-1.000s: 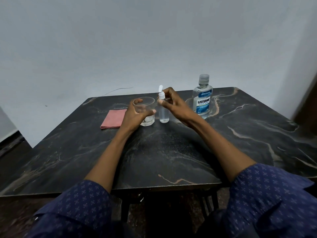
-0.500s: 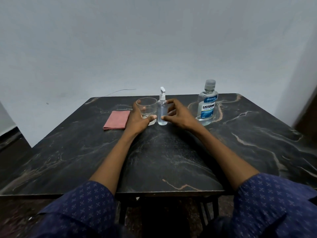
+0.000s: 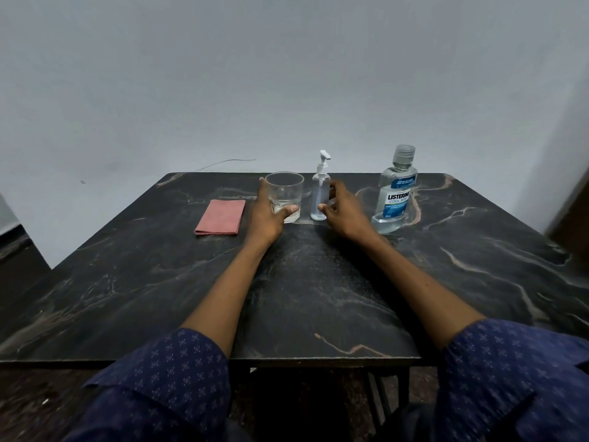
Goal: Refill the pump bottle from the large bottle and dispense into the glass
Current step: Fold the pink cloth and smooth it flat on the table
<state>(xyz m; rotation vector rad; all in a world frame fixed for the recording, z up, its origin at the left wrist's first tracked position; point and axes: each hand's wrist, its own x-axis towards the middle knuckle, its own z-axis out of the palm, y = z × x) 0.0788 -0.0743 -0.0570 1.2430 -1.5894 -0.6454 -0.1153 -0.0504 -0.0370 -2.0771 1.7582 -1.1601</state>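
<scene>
A clear glass (image 3: 284, 189) stands on the dark marble table (image 3: 318, 282), with a little clear liquid at its bottom. My left hand (image 3: 266, 218) grips it, thumb across the front and fingers behind. Just to its right stands the small clear pump bottle (image 3: 319, 193) with its white pump head on. My right hand (image 3: 344, 213) curls round the bottle's lower part, thumb at the base and fingers beside the body. The large capped mouthwash bottle (image 3: 396, 189) stands upright further right, untouched.
A folded pink cloth (image 3: 221, 217) lies flat left of the glass. The table's back edge meets a plain wall just behind the objects. Bare tabletop stretches between the objects and the front edge.
My right hand came down from the pump head to the bottle's lower body. My left hand stayed on the glass. The view has tilted slightly.
</scene>
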